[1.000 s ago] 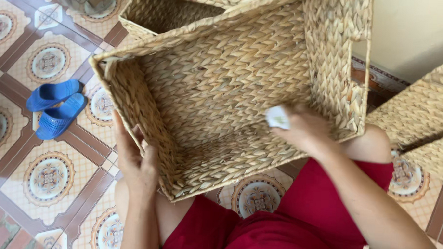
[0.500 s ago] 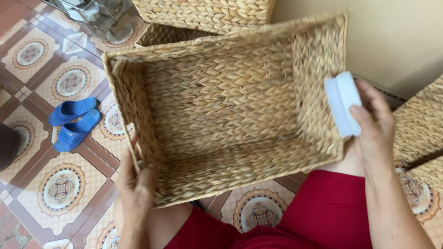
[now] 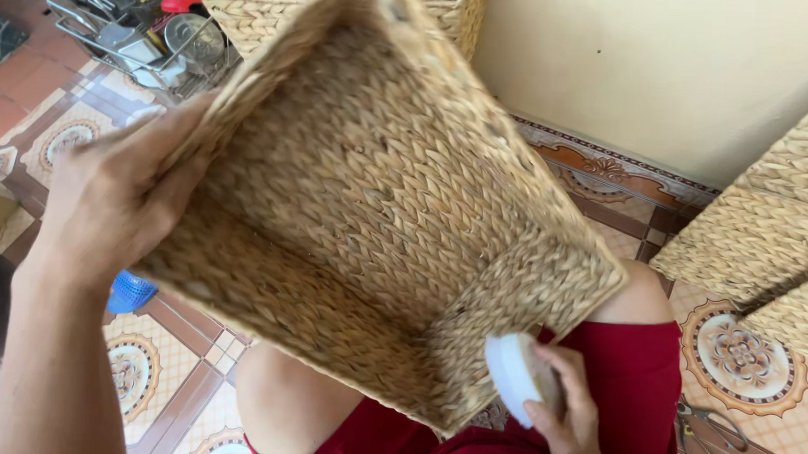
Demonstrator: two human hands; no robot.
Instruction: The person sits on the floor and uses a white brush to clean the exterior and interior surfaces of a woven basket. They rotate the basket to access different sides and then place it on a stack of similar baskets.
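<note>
A large rectangular woven basket (image 3: 378, 208) of pale straw is tilted up over my lap, its open side facing me. My left hand (image 3: 109, 199) grips its left rim and holds it up. Low at the right, my right hand (image 3: 563, 412) is closed around a small white brush-like block (image 3: 511, 376), which rests against the basket's near lower corner. My knees in red shorts (image 3: 631, 387) are under the basket.
More woven baskets stand at the right (image 3: 762, 239) and behind at the top (image 3: 259, 12). A wire rack with dishes (image 3: 151, 39) sits at the upper left. A blue sandal (image 3: 131, 291) lies on the patterned tile floor. Scissors (image 3: 701, 439) lie at the lower right.
The basket has been swung and tilted up to the left. My left hand moved from its near edge up to its left rim. My right hand came down with the white block to the basket's lower corner.
</note>
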